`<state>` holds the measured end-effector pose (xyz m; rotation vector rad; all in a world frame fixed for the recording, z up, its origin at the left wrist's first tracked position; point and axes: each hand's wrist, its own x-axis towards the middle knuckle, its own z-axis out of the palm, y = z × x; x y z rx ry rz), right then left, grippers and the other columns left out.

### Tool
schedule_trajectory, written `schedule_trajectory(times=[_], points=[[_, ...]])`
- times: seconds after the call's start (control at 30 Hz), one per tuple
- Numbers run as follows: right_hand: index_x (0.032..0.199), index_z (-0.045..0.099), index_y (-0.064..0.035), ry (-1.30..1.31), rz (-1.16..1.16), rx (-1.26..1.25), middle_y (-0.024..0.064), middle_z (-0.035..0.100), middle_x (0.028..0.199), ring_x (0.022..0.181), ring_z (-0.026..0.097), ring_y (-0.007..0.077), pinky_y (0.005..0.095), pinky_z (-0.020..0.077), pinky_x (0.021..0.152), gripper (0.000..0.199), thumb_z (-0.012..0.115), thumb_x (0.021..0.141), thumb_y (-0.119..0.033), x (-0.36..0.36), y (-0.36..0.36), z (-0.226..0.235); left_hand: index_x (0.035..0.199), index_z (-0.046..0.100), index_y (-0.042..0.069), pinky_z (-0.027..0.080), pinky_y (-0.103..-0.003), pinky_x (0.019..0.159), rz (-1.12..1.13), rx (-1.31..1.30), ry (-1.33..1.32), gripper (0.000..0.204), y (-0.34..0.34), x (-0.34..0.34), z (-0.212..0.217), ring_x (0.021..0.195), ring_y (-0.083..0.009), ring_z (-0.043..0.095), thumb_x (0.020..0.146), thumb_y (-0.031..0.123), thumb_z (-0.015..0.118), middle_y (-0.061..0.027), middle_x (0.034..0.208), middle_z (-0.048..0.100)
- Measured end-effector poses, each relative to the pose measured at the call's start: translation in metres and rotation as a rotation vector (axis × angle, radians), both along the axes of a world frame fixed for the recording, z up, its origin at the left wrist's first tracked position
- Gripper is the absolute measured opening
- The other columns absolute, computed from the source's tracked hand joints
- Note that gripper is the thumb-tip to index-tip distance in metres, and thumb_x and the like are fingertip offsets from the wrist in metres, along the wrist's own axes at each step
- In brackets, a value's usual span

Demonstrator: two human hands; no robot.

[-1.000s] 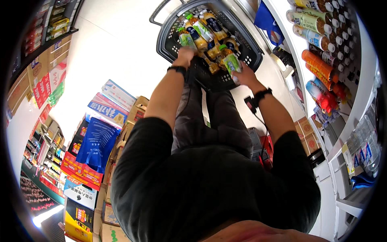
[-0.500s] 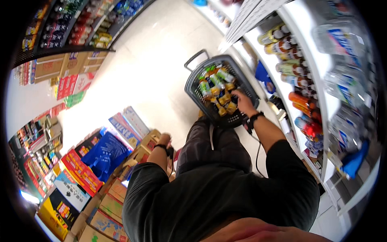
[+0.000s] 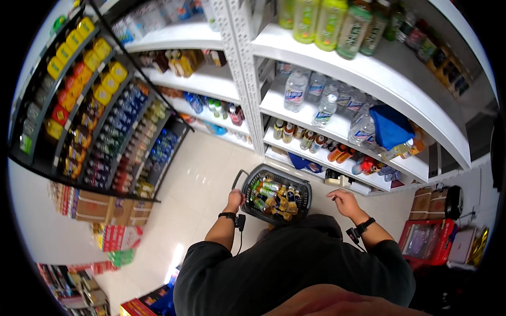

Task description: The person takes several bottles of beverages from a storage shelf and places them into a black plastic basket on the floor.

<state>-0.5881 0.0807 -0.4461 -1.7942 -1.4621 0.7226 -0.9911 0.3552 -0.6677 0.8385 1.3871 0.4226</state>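
- Bottles (image 3: pixel 272 194) are held in the basket (image 3: pixel 287 176), lower centre.
- Left grip (image 3: pixel 236 199) is curled beside it (hold cannot be told).
- Right grip (image 3: pixel 344 202) is held loosely open.

Head view of a person in a dark short-sleeved top, both wrists bearing black straps (image 3: pixel 363 225). Before the legs, on the pale tiled floor (image 3: pixel 192 174), stands a dark grey perforated basket (image 3: pixel 284 175) holding jumbled bottles (image 3: pixel 271 200) of amber drink, some with green labels. The left hand (image 3: pixel 236 199), fingers curled, lies at the basket's left side; contact cannot be told. The right hand (image 3: pixel 345 203), fingers loosely bent, is apart from the basket on its right. Beyond rise white shelves (image 3: pixel 211 39), one bearing clear bottles (image 3: pixel 295 90) and a blue bag (image 3: pixel 391 127). A black rack (image 3: pixel 100 185) of drinks stands at left, above cardboard boxes (image 3: pixel 100 208).
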Motion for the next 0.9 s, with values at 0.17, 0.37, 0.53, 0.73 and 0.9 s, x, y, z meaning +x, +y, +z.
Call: schedule_trajectory(times=[0.17,0.37,0.53,0.73,0.9], points=[[0.101,0.070,-0.0044,-0.042,-0.237,0.230,0.0124,0.068,0.087,0.078,0.067,0.0233,0.0318,0.0539,0.072,0.026,0.051,0.087,0.007,0.029,-0.019,0.049,0.091,0.054,0.010,0.048,-0.032,0.057,-0.282,0.288,-0.151,0.007,0.034,0.109,0.101,0.062,-0.0174,0.057,0.096,0.012,0.049,-0.0039,0.077,0.061],[0.115,0.063,-0.0034,0.097,-0.276,0.400,0.0094,0.069,0.097,0.081,0.067,0.0159,0.0311,0.0541,0.073,0.022,0.059,0.094,-0.008,0.071,0.012,0.183,0.121,0.058,0.004,0.050,-0.040,0.076,-0.543,1.433,0.009,0.036,0.022,0.285,0.339,0.084,-0.0314,0.062,0.086,0.009,0.060,-0.0169,0.095,0.062],[0.131,0.053,-0.0103,-0.198,-0.110,0.530,0.0128,0.066,0.104,0.085,0.066,0.0260,0.0366,0.0529,0.081,0.051,0.068,0.082,-0.014,0.094,0.088,0.329,0.136,0.048,0.005,0.050,-0.045,0.083,-0.249,1.865,0.100,0.066,0.021,0.376,0.551,0.097,-0.0359,0.060,0.079,0.025,0.072,-0.0178,0.112,0.054],[0.138,0.049,-0.0129,-0.320,-0.499,0.670,0.0191,0.062,0.119,0.108,0.062,0.0317,0.0402,0.0486,0.097,0.069,0.075,0.076,-0.024,0.240,0.234,0.361,0.125,0.051,-0.001,0.050,-0.044,0.091,-0.134,1.778,0.482,0.077,0.024,0.478,0.607,0.108,-0.0381,0.057,0.070,0.042,0.083,-0.0220,0.124,0.048],[0.144,0.044,-0.0178,-0.350,-0.632,0.397,0.0191,0.036,0.145,0.129,0.043,0.0418,0.0434,0.0413,0.107,0.082,0.079,0.071,-0.033,0.224,0.267,0.388,0.119,0.051,0.001,0.045,-0.045,0.094,0.001,1.833,0.665,0.070,0.028,0.483,0.604,0.109,-0.0375,0.053,0.066,0.034,0.083,-0.0203,0.122,0.049]])
